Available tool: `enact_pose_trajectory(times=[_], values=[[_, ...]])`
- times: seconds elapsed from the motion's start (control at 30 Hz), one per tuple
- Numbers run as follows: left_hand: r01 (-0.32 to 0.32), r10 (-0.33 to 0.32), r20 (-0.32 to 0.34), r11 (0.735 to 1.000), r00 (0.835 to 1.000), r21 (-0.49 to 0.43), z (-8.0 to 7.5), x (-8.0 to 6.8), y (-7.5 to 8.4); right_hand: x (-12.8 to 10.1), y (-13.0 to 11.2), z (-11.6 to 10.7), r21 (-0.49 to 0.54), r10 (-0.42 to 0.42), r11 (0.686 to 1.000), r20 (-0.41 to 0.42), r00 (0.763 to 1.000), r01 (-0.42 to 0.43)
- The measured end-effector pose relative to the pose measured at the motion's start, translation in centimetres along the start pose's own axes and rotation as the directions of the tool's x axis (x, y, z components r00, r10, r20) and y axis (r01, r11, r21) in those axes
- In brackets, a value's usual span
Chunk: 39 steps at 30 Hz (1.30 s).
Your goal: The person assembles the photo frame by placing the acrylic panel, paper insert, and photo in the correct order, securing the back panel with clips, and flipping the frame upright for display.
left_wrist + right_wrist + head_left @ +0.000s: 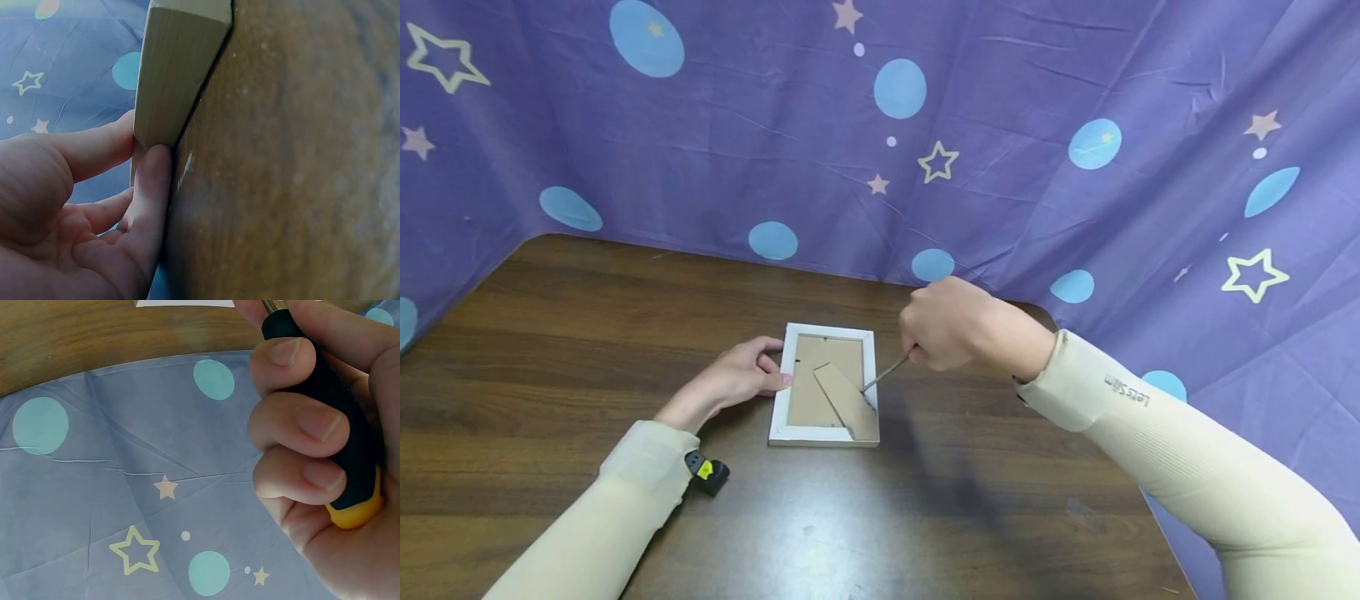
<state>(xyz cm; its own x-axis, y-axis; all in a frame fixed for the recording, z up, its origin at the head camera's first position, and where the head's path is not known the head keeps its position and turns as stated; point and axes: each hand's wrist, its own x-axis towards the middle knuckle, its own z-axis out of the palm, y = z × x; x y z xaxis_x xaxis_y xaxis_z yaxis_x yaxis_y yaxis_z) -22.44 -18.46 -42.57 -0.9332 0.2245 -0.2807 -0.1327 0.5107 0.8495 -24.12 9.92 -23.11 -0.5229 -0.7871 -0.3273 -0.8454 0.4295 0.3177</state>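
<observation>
1. While the picture frame [824, 385] lies face down near the middle of the wooden table [587, 333], both hands are at it, one on each side.
2. Frame: white border, brown backing board up, its cardboard stand flap [842, 398] lying slanted across the back.
3. Left hand [730, 379]: rests on the table at the frame's left edge, fingers fairly straight and close together. The left wrist view shows fingertips [153, 169] pressed against the frame's outer edge [172, 69]; nothing is gripped.
4. Right hand [951, 325]: raised just right of the frame, fingers curled tightly round a screwdriver [331, 419] with a black handle and yellow end cap.
5. Screwdriver shaft [886, 372] slants down and left; its tip sits at the right side of the backing board, near the flap. Exact contact point too small to tell.
6. Surroundings: purple cloth [1000, 150] with blue dots and pale stars hangs behind the table and drapes over its right side. Both arms wear cream sleeves; a small black and yellow device [706, 472] sits at the left wrist.
</observation>
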Motion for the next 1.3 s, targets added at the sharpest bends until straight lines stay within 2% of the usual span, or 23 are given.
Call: enact_pose_trajectory(times=[0.07, 0.2, 0.53, 0.8, 1.3], values=[[-0.001, 0.001, 0.000, 1.000, 1.000, -0.005, 0.0, 0.0, 0.0, 0.3, 0.0, -0.3, 0.008, 0.005, 1.000, 0.018, 1.000, -0.005], [0.007, -0.007, 0.002, 1.000, 1.000, -0.013, -0.1, 0.1, -0.2, 1.3, -0.2, -1.1, 0.027, 0.034, 0.999, 0.105, 0.994, -0.037], [0.020, -0.020, 0.007, 1.000, 1.000, -0.003, -0.1, 0.1, -0.1, 3.7, 0.0, -2.6, 0.005, 0.105, 0.994, 0.276, 0.956, -0.110], [0.031, -0.031, 0.004, 1.000, 1.000, 0.001, 0.1, 0.3, 0.0, 4.6, -0.1, -3.0, -0.009, 0.125, 0.992, 0.331, 0.935, -0.129], [0.040, -0.040, -0.006, 0.999, 0.999, 0.009, 0.2, 0.6, -0.2, 5.4, -0.5, -3.4, -0.027, 0.151, 0.988, 0.341, 0.928, -0.151]])
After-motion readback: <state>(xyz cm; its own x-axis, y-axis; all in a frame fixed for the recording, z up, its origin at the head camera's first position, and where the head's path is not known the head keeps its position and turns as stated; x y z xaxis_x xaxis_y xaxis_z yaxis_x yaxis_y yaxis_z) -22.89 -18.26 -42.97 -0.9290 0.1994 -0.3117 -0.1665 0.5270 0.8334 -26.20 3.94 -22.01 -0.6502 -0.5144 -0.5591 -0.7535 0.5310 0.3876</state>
